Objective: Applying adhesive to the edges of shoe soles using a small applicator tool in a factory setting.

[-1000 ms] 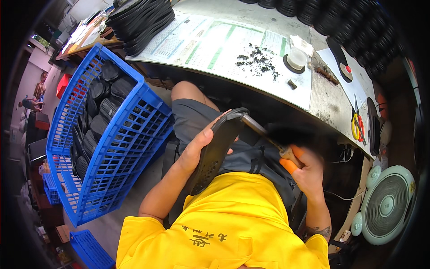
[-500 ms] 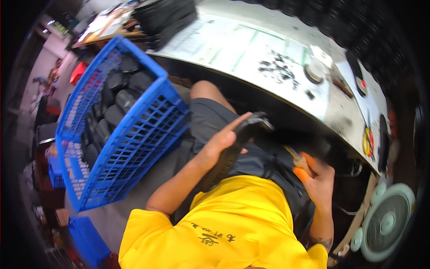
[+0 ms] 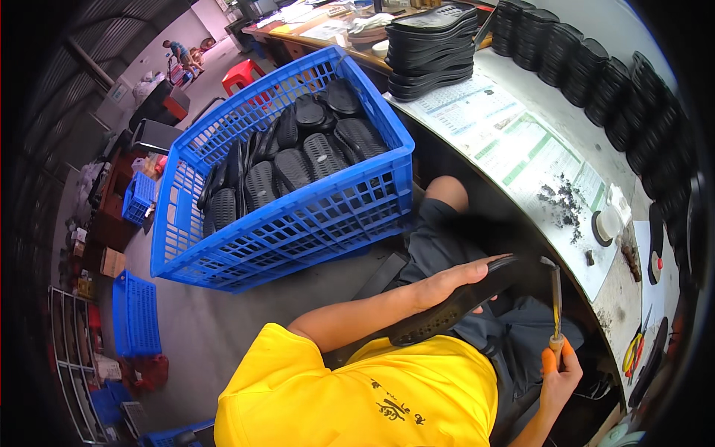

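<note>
My left hand [image 3: 456, 285] is closed around a black shoe sole [image 3: 436, 320], its thumb along the upper edge and other fingertips showing underneath. The sole lies slanted over my lap, with a row of holes in its near part. In my right hand [image 3: 560, 381], a slim hand tool [image 3: 556, 302] stands upright; it has a wooden handle, a long metal shaft and a bent tip. Orange finger covers wrap the thumb and a finger of that hand. The tip is just right of the sole's far end, seemingly apart from it; a dark blur there hides detail.
A blue crate [image 3: 298, 216] full of black soles stands to my left. On the white table [image 3: 514, 149] are a stack of soles [image 3: 432, 52], black scraps [image 3: 564, 205], a small white-topped container [image 3: 609, 222] and scissors [image 3: 635, 350]. More stacked soles [image 3: 588, 71] line the back.
My view has swung left, showing more of the crate. The sole is still in my left hand. The tool has turned upright, its tip now close to the sole's far end.
</note>
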A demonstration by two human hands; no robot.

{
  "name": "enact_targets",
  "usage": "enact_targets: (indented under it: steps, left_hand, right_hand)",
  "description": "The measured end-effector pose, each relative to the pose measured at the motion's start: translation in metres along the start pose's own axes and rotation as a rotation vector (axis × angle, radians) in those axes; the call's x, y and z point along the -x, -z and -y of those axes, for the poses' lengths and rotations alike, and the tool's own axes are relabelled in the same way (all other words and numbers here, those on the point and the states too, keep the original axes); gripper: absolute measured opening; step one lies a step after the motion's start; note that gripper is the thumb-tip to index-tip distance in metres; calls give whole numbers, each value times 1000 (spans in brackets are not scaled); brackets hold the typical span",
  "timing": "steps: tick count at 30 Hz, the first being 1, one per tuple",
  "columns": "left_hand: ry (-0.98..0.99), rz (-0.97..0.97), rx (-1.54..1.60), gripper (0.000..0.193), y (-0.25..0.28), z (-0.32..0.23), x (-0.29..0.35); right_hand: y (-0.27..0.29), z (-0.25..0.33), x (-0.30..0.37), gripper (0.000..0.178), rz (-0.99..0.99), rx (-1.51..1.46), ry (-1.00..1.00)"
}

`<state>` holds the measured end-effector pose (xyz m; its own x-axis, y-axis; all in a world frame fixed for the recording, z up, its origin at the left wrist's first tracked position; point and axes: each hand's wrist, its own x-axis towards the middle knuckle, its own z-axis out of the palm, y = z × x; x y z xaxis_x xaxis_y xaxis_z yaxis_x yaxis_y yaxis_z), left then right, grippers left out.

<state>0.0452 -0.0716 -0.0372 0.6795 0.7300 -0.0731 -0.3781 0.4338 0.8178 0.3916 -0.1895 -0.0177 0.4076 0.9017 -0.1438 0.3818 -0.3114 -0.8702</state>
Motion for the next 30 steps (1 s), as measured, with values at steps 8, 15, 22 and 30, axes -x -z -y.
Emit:
enact_targets:
  steps: [8, 15, 22, 30]
  left_hand:
    - [155, -83, 323, 74, -4, -13, 14]
    - [186, 34, 409, 78, 4, 1, 6]
    - [185, 64, 428, 80, 2, 3, 9]
    - [201, 63, 452, 81, 4, 3, 8]
  right_hand:
    - [-17, 21, -9, 44, -14, 166, 554]
    - [-23, 12, -13, 48, -40, 182, 635]
    - [-19, 13, -14, 49, -18, 230, 690]
    - [-20, 12, -17, 49, -11, 272, 728]
